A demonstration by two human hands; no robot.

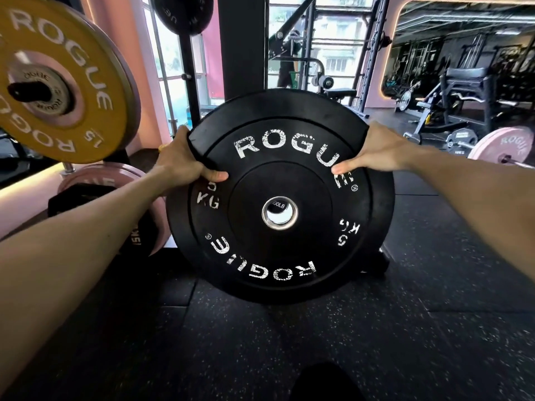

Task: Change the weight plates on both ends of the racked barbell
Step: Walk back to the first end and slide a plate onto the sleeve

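Both hands grip a black Rogue 5 kg bumper plate (pixel 279 195) by its upper rim, one on each side. The left hand (pixel 185 157) wraps over the upper-left edge, thumb pressed flat on the plate's face and fingers curled out of sight behind it. The right hand (pixel 376 151) clasps the upper-right edge the same way, its thumb lying across the white lettering. The plate is upright, face toward the camera, held out in front of the person at arm's length above the black speckled rubber floor (pixel 376 342). Its steel-ringed centre hole (pixel 279 213) is open, with no bar through it.

To the upper left, a yellow Rogue 15 kg plate (pixel 58 79) sits on a black barbell sleeve (pixel 20 91), with a pink plate (pixel 127 82) just behind it. Lower left, behind the left forearm, more pink plates (pixel 110 180) stand near the floor. A black rack upright (pixel 241 44) rises behind the held plate. At far right, another pink Rogue plate (pixel 503 149) rests on a bar near benches and machines, partly blurred.
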